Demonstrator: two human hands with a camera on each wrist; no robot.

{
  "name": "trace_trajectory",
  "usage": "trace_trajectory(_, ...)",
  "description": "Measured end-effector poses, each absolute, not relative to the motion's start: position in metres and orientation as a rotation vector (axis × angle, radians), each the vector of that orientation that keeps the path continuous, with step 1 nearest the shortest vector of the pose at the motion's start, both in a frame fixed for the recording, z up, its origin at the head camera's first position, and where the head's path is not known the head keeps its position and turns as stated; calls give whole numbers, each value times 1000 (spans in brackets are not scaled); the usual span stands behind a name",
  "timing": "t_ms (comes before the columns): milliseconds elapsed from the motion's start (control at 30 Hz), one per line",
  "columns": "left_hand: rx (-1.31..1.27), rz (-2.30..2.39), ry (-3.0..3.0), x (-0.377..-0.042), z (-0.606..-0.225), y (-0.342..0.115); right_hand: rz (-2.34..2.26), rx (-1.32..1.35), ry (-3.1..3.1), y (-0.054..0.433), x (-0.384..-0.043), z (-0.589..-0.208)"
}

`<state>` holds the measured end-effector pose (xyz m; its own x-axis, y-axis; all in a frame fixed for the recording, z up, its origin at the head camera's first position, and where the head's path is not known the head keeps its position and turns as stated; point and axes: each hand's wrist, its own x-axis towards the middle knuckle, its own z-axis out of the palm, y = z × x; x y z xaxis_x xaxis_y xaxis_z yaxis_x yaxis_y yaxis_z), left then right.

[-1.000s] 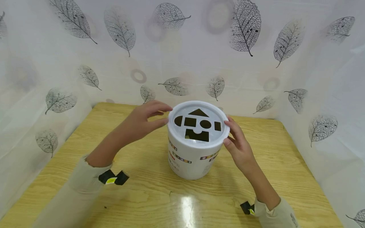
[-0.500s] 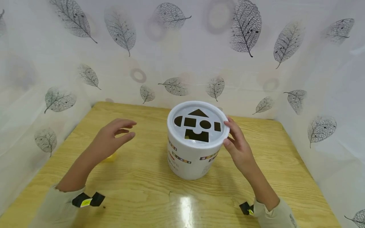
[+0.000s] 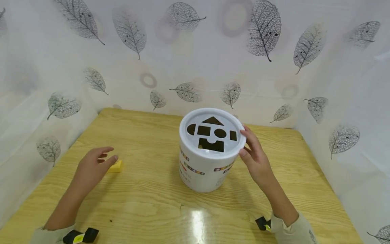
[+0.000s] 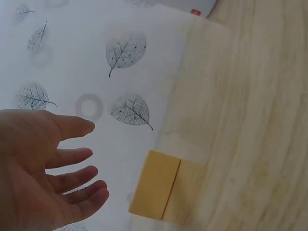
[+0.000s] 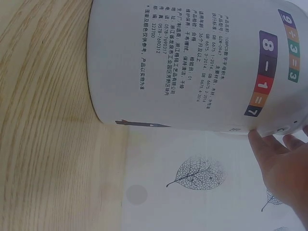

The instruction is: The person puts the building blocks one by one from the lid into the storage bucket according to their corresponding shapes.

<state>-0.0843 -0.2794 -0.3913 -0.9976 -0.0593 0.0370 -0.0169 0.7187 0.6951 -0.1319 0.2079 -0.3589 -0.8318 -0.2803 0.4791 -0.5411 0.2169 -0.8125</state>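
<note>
A white bucket [image 3: 201,178] stands upright on the table. Its white lid [image 3: 230,123] has cut-outs in several shapes: triangle, half-round, square, circle, rectangle and a notched one. My right hand [image 3: 257,162] touches the bucket's upper right edge with thumb and fingertips, fingers loosely bent. Printed sums and small text cover the bucket's side in the right wrist view. My left hand [image 3: 92,169] is in the air with relaxed, spread fingers and nothing in them. Just beyond its thumb lies a yellow rectangular block [image 3: 116,166], partly hidden in the head view; the left wrist view shows more of it.
The light wooden table [image 3: 152,213] reflects a bright spot near its front. Leaf-printed white sheeting [image 3: 195,57] hangs behind and along both sides, right at the table's edges.
My left hand has left the bucket's rim and moved left and nearer me, to the yellow block, which has come into view. The right hand and the bucket stay in place.
</note>
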Motion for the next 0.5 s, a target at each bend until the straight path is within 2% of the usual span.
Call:
trace_trajectory(267, 193, -1072, -3018, -80, -410, -292, 1674, 789, -2257, 208, -132, -359)
trace_trajectory(500, 163, -1067, -3012, -81, -420, -289, 1677, 783, -2258, 208, -131, -359)
